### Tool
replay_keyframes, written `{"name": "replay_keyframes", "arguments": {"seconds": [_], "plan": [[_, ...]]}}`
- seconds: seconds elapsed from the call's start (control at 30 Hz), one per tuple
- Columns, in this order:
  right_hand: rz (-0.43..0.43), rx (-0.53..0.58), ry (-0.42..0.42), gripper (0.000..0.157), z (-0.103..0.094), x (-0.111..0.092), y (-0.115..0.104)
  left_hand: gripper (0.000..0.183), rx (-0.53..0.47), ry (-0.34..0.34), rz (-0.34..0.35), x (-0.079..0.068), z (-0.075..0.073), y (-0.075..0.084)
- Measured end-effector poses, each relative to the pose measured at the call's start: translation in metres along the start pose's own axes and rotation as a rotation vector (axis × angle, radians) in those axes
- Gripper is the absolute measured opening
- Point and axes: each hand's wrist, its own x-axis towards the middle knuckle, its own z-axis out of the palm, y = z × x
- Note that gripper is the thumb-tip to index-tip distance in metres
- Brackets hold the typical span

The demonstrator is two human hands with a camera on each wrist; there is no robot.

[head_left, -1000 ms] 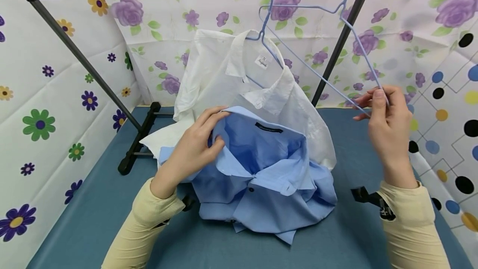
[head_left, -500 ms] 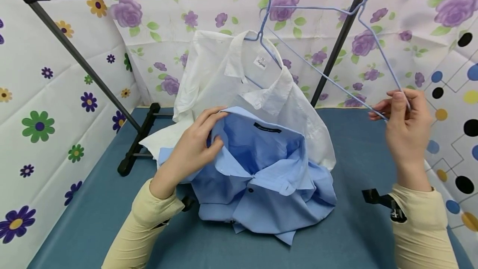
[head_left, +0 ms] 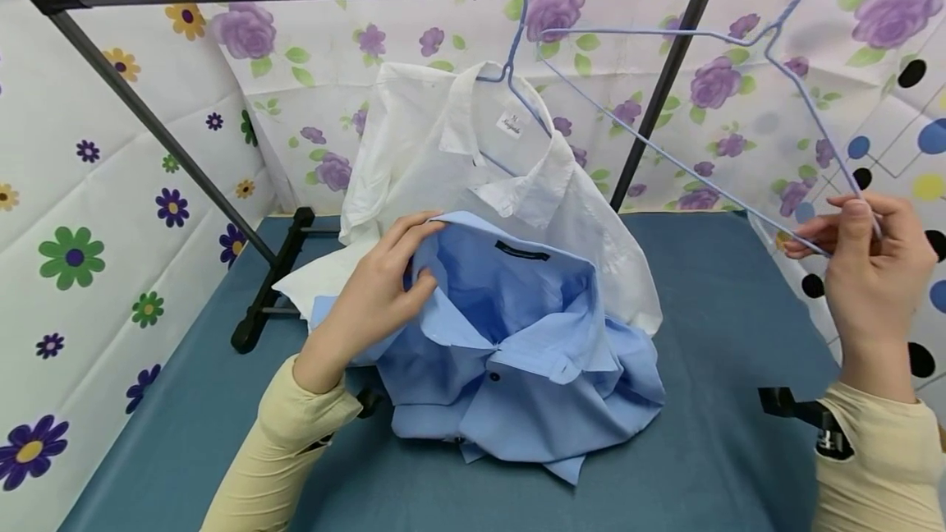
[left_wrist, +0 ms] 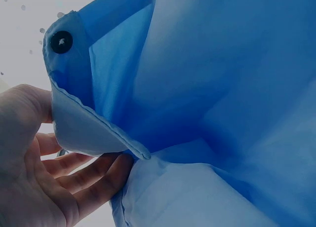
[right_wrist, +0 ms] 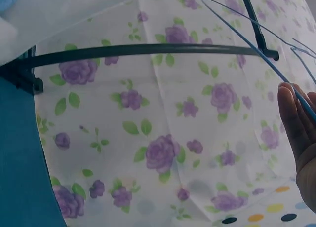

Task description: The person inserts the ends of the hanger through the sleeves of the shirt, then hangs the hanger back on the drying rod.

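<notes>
at far right, the right hand (head_left: 878, 265) pinches a blue wire hanger (head_left: 773, 26) between thumb and fingers, having drawn it farther right, seemingly well clear of the blue button-up shirt (head_left: 532, 413) bunched on the table (head_left: 720, 433). the left hand (head_left: 373, 290) bends its fingers at that shirt's collar (head_left: 452, 325); whether they pinch it, i cannot tell.

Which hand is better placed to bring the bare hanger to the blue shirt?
Right hand, probably: it grips the bare hanger, while the left hand touches the blue shirt at the collar.
</notes>
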Motion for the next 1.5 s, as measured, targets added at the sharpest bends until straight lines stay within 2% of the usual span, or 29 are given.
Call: {"name": "replay_keyframes", "arguments": {"seconds": [0.1, 0.3, 0.43, 0.57, 0.7, 0.87, 1.1, 1.13, 1.5], "plan": [[0.053, 0.01, 0.017, 0.024, -0.009, -0.002, 0.002, 0.051, 0.003, 0.002, -0.003, 0.0, 0.001, -0.002], [0.139, 0.151, 0.073, 0.025, -0.023, -0.004, 0.007, 0.051, -0.002, 0.0, -0.005, -0.001, 0.002, -0.004], [0.158, 0.109, 0.105, 0.023, -0.028, -0.006, 0.008, 0.05, -0.003, -0.005, -0.005, -0.001, 0.001, -0.004], [0.141, 0.081, 0.106, 0.023, -0.031, -0.007, 0.007, 0.05, -0.002, -0.005, -0.003, -0.001, 0.001, -0.004], [0.118, 0.121, 0.084, 0.025, -0.034, -0.008, 0.007, 0.051, 0.0, 0.003, -0.002, 0.0, 0.002, -0.005], [0.085, 0.317, 0.052, 0.026, -0.039, -0.006, 0.008, 0.051, 0.001, 0.004, -0.005, 0.001, 0.003, -0.005], [0.011, 0.466, 0.029, 0.03, -0.043, -0.005, 0.007, 0.051, -0.004, 0.002, -0.005, 0.001, 0.004, -0.007], [0.005, 0.523, 0.018, 0.031, -0.043, -0.005, 0.007, 0.051, -0.004, 0.002, -0.005, 0.001, 0.004, -0.007], [-0.071, 0.704, -0.141, 0.029, -0.043, -0.002, 0.005, 0.05, -0.004, 0.0, -0.008, 0.001, 0.005, -0.009]]}}
